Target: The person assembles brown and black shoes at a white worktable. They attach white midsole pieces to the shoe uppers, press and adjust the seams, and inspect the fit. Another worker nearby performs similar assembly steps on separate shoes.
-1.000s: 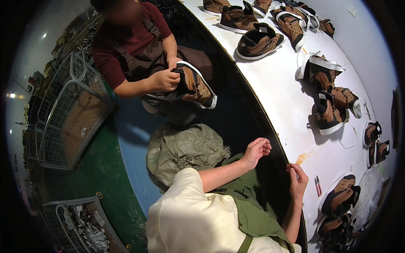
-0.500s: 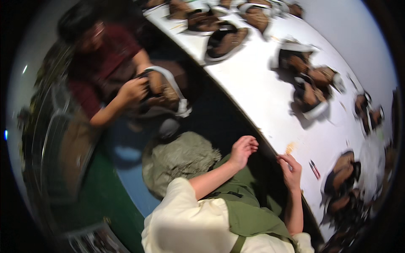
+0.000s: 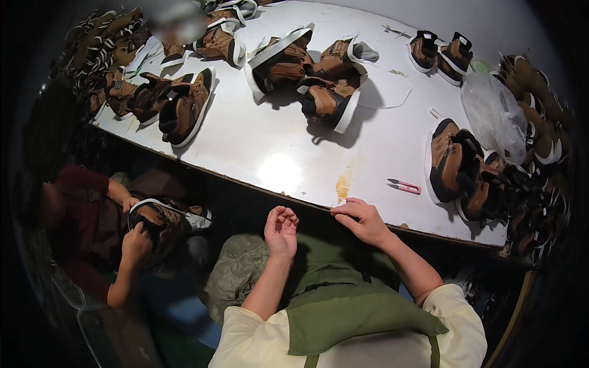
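Note:
My left hand (image 3: 282, 233) is raised in front of the white table (image 3: 245, 141), palm turned up. Its fingers curl loosely and nothing lies in them. At the table's near edge is my right hand (image 3: 363, 222), thumb and forefinger drawn together. Whatever may be between those fingertips is too small to make out. A yellowish-brown stain (image 3: 343, 186) marks the tabletop just beyond them. To the right of it lies a pair of thread snips (image 3: 405, 186) with pink handles. Brown and black boots (image 3: 454, 161) with white soles stand farther right.
Brown boots (image 3: 331, 101) lie tumbled mid-table, with more boots (image 3: 187, 109) at the left and a pair (image 3: 439, 55) at the back. A clear plastic bag (image 3: 494, 113) sits at right. On the left, a co-worker's hand (image 3: 136, 242) works at a boot (image 3: 161, 219). A grey-green covered bundle (image 3: 236, 270) is beside me.
My view has swung to the right, so the table now runs across in front of me. Both hands remain near its edge. The co-worker still holds a boot.

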`<state>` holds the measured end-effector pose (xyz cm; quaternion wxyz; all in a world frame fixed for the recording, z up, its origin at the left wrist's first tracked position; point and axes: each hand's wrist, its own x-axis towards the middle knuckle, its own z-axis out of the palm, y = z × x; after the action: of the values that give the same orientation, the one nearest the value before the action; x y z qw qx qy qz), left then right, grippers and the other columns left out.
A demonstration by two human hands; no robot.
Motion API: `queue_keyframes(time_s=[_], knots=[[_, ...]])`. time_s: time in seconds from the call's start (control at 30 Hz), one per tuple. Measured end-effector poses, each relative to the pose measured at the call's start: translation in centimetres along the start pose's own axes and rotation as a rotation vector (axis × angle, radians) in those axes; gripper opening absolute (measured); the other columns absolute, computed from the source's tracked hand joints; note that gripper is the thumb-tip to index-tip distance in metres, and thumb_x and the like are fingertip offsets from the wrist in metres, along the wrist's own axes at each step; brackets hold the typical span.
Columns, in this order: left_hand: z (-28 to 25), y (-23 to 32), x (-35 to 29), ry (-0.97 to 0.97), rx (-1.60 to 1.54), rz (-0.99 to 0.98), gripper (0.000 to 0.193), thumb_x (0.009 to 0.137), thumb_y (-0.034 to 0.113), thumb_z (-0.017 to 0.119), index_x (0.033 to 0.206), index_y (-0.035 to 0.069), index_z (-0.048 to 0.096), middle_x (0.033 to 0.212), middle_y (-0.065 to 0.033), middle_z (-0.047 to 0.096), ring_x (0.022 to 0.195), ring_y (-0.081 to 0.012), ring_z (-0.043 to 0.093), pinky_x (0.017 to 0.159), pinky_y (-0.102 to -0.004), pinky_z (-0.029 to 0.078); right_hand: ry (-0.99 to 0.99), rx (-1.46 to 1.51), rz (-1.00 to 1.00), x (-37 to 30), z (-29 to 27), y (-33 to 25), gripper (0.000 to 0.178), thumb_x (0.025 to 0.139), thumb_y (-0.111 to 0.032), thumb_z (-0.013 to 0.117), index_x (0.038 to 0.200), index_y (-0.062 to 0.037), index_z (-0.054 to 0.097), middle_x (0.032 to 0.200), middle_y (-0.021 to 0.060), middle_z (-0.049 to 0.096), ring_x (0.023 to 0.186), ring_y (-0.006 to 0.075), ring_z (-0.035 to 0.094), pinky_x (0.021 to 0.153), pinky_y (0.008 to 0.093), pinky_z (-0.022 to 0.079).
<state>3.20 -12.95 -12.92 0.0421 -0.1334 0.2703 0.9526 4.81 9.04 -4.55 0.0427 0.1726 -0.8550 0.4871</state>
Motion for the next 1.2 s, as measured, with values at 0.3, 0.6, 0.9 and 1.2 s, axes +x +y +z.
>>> queue_keyframes(time_s=[0.3, 0.6, 0.9, 1.2], knots=[[-0.9, 0.2, -0.7, -0.001, -0.001, 0.006, 0.023, 0.098, 0.029, 0.052, 0.098, 0.008, 0.062, 0.091, -0.0055, 0.063, 0.083, -0.017, 0.058, 0.078, -0.0314, 0.049, 0.458, 0.332, 0.426, 6.0, -3.2, 0.7, 0.028, 0.096, -0.022, 0.059, 0.115, -0.0021, 0.066, 0.095, 0.0024, 0.064, 0.075, 0.0082, 0.054, 0.067, 0.0194, 0.044], [0.4, 0.9, -1.2, -0.02, -0.006, 0.03, 0.021, 0.099, 0.026, 0.05, 0.099, 0.007, 0.059, 0.09, -0.0059, 0.061, 0.081, -0.0169, 0.057, 0.076, -0.0311, 0.048, 0.588, 0.71, 0.533, 19.1, -5.2, 5.6, 0.035, 0.087, -0.039, 0.072, 0.08, -0.0057, 0.064, 0.072, -0.002, 0.056, 0.062, 0.01, 0.046, 0.059, 0.0264, 0.037], [0.4, 0.9, -2.2, 0.002, -0.017, 0.002, 0.021, 0.099, 0.025, 0.05, 0.1, 0.006, 0.059, 0.09, -0.0061, 0.062, 0.082, -0.0167, 0.058, 0.077, -0.0308, 0.049, 0.444, 0.531, 0.632, 20.6, -4.8, 7.1, 0.035, 0.084, -0.04, 0.074, 0.09, -0.0066, 0.063, 0.079, 0.0011, 0.06, 0.067, 0.0112, 0.052, 0.061, 0.0279, 0.04], [0.9, 0.4, -2.1, -0.041, -0.011, -0.015, 0.021, 0.097, 0.027, 0.053, 0.099, 0.008, 0.061, 0.09, -0.0049, 0.061, 0.083, -0.017, 0.057, 0.078, -0.031, 0.049, 0.457, 0.462, 0.549, 20.4, -5.0, 6.9, 0.026, 0.087, -0.027, 0.074, 0.091, -0.0037, 0.064, 0.082, 0.0021, 0.064, 0.069, 0.0115, 0.057, 0.062, 0.0281, 0.047]])
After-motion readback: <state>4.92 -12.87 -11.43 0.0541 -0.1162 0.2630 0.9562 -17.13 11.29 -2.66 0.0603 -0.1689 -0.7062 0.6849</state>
